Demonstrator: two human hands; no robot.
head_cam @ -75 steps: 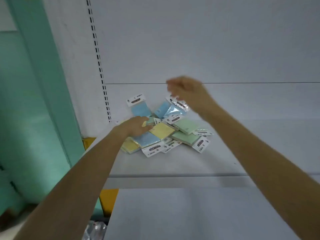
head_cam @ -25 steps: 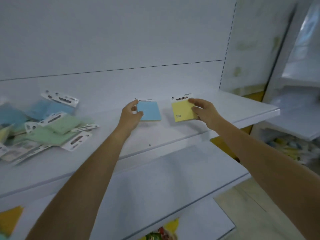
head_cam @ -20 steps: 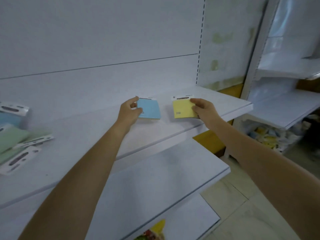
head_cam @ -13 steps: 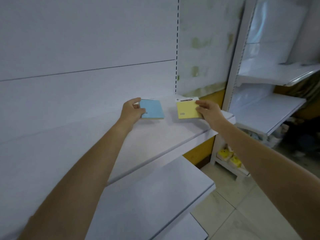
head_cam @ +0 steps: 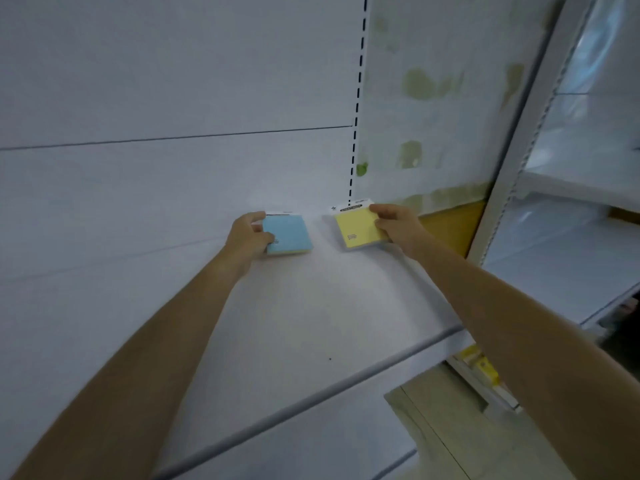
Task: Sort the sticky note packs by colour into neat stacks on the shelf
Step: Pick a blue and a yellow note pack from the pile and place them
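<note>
Squares: blue pack [head_cam: 291, 234], yellow pack [head_cam: 355, 230]

- The shelf [head_cam: 311, 306] lies bare in front of both packs, out to its front edge.
- A narrow bare strip separates the blue pack [head_cam: 289, 233] from the yellow pack [head_cam: 356, 230].
- The back panel [head_cam: 173, 185] closes the space just behind both packs.
- The left hand [head_cam: 247, 237] grips and blocks the blue pack's left edge; the right hand [head_cam: 396, 225] does the same on the yellow pack's right edge.
- A grey post [head_cam: 512, 150] stands beyond the shelf's right end.

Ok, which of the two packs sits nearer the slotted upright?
The yellow pack in the right hand, just below the upright; the blue pack in the left hand lies further left.
</note>
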